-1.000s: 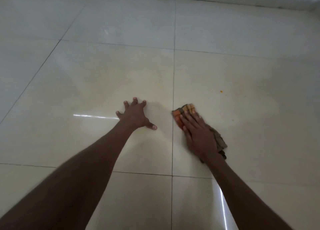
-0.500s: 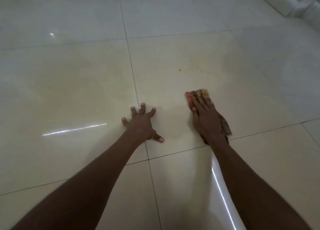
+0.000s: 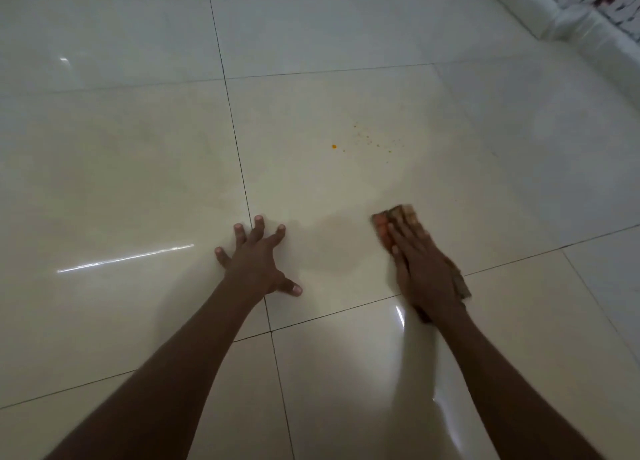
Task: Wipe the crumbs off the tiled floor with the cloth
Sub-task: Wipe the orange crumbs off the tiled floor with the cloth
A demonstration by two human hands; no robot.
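Glossy cream tiled floor (image 3: 138,182) filling the frame, left hand (image 3: 258,264) splayed flat at centre, right hand (image 3: 420,269) pressing flat-fingered on orange cloth (image 3: 393,217) centre right, orange crumbs (image 3: 367,142) scattered above, apart from the cloth

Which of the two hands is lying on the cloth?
The right hand: its straight fingers press the orange-brown cloth flat on the tiled floor. The left hand rests spread on bare tile, apart from it.
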